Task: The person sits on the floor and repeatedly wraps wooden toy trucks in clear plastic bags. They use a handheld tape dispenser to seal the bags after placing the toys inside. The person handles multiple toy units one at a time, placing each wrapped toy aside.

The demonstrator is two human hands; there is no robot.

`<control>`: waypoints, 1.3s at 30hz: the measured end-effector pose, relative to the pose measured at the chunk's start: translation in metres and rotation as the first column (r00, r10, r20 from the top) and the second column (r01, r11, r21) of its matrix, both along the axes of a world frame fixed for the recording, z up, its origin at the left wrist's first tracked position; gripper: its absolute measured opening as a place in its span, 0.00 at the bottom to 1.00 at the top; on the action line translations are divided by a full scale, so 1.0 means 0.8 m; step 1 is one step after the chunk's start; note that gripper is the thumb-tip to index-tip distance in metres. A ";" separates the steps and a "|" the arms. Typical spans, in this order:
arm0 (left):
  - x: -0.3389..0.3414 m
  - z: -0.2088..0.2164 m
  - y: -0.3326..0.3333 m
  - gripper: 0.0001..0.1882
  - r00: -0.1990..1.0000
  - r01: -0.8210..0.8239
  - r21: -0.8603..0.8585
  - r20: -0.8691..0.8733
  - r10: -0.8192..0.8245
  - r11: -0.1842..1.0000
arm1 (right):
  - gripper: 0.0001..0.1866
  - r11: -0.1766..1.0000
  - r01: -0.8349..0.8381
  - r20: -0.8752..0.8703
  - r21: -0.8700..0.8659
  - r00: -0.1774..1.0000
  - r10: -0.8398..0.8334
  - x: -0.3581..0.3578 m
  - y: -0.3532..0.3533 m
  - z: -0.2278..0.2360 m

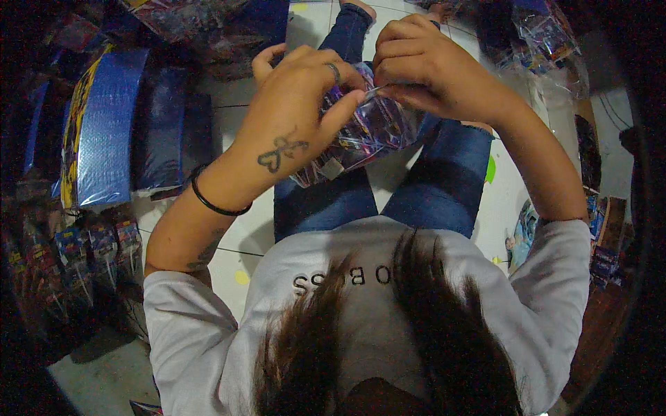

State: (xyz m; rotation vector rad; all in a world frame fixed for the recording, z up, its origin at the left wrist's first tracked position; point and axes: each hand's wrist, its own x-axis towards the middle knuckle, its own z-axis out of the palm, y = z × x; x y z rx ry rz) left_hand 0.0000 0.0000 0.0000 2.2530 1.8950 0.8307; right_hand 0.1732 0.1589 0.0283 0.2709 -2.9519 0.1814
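A clear plastic bag [380, 128] filled with shiny purple and orange packets rests between my thighs, over my jeans. My left hand [298, 97], with a ring on one finger, lies over the bag's left side and pinches its plastic edge between thumb and fingers. Close beside it, my right hand [423, 66] has its fingers curled and pinches the same gathered edge. A small whitish strip of plastic shows between the two thumbs. Most of the bag's far side is hidden under my hands.
Blue wrapped packs [104, 132] with a yellow edge stand at the left. Below them hang several small plastic-wrapped packets [76, 253]. More clear plastic bags [548, 41] lie at the far right, and stacked small boxes [607, 239] at the right. White floor tiles [236, 281] lie underneath.
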 end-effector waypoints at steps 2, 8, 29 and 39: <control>-0.004 -0.008 0.009 0.10 0.983 0.028 -0.015 0.180 -0.025 0.999 | 0.13 1.000 0.001 -0.154 0.017 0.988 0.001 0.001 -0.002 -0.012; -0.006 -0.009 0.015 0.12 0.810 0.115 -0.391 0.569 0.142 0.913 | 0.17 0.852 -0.086 -0.310 0.516 0.909 0.280 0.000 -0.003 -0.029; -0.009 -0.016 -0.041 0.07 0.991 -0.073 0.092 -0.105 0.082 0.993 | 0.09 0.998 -0.059 -0.177 0.018 0.982 0.061 0.004 0.005 -0.045; 0.013 0.002 -0.008 0.09 1.000 -0.016 -0.034 0.007 0.016 0.999 | 0.08 0.992 -0.115 -0.177 -0.055 0.979 0.104 0.005 0.005 -0.035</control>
